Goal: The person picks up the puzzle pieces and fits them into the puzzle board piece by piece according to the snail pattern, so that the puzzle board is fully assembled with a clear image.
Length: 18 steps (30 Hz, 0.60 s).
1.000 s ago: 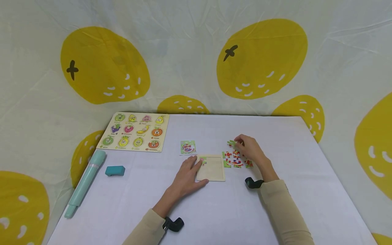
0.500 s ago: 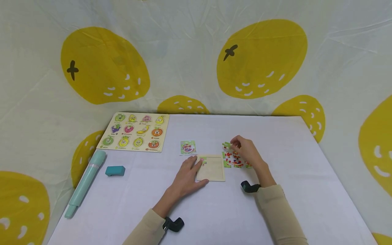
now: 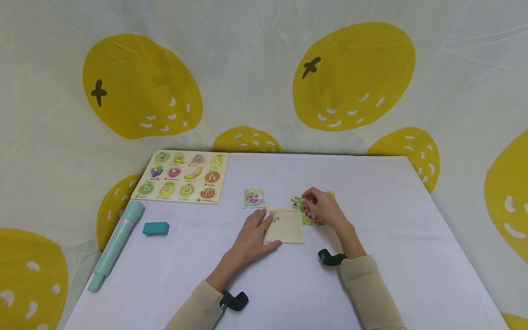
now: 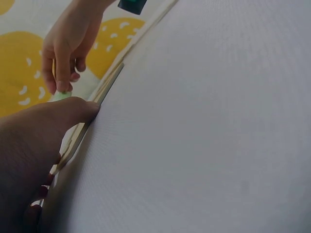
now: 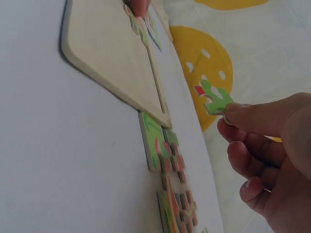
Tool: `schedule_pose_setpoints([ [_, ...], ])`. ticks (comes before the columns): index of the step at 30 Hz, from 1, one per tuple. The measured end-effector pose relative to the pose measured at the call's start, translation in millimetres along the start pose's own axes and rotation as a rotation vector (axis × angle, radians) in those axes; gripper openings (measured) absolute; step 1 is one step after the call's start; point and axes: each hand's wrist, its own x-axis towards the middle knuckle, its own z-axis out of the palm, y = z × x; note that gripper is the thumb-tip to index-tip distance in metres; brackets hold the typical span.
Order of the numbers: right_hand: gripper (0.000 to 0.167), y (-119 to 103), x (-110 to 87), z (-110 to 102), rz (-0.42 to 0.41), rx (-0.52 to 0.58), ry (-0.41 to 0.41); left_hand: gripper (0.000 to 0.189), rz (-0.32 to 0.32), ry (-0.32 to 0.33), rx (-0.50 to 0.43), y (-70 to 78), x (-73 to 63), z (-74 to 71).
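My right hand (image 3: pixel 326 208) pinches a green jigsaw piece (image 5: pixel 216 99) with a small red corner between thumb and index finger, raised off the table near the upper right corner of a pale wooden puzzle tray (image 3: pixel 290 230). My left hand (image 3: pixel 249 236) rests at the tray's left side, fingers extended and thumb along its front edge. Its index fingertip touches a green and pink piece (image 3: pixel 275 214) in the tray's upper left corner. Several loose red and green pieces (image 5: pixel 167 162) lie right of the tray, partly hidden under my right hand in the head view.
A small card with a red and green fruit picture (image 3: pixel 254 198) lies behind the tray. At the back left is a wooden fruit board (image 3: pixel 181 176). A teal block (image 3: pixel 156 228) and a long mint-green tube-shaped object (image 3: pixel 115 247) lie at the left.
My right hand has carried the green jigsaw piece leftward and slightly nearer, from behind the loose pieces toward the tray's upper right corner. My left hand has stayed in place.
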Motion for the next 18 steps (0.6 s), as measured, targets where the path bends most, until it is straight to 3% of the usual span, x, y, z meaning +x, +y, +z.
schedule_pose_setpoints([
  [4, 0.016, -3, -1.4, 8, -0.049, -0.001, -0.021, 0.083, -0.005, -0.006, 0.003, -0.6, 1.0, 1.0],
  [18, 0.014, -8, -2.6, 32, -0.104, 0.005, -0.100, 0.083, -0.012, -0.006, 0.017, -2.0, 1.1, 2.8],
])
